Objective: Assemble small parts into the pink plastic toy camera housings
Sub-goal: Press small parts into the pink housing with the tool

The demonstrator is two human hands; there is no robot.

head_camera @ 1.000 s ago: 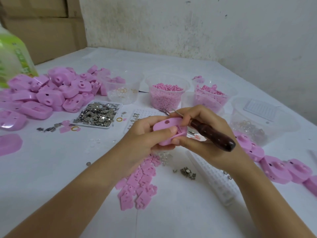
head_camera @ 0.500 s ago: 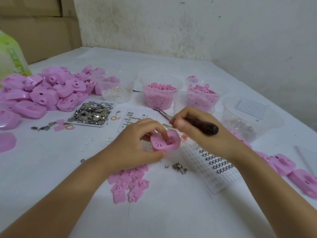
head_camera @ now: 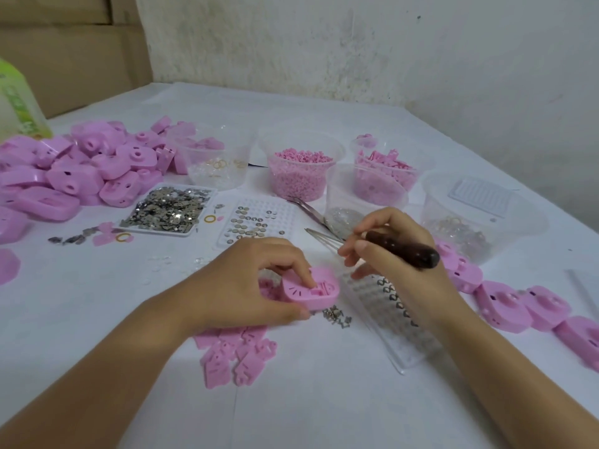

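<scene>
Matt pink plastic housing (head_camera: 311, 291), glossy dark tool handle (head_camera: 403, 249), shiny metal bits in a tray (head_camera: 168, 210), clear plastic cups (head_camera: 301, 171).

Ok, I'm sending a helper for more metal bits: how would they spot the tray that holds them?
Start at the big pile of pink housings on the left. Right beside it, toward the middle, lies a flat white tray. It alone is heaped with shiny silver flakes; the dimpled tray next to it holds only scattered discs.

Single head-worn view, looking forward and down, close over table (head_camera: 308, 400)
</scene>
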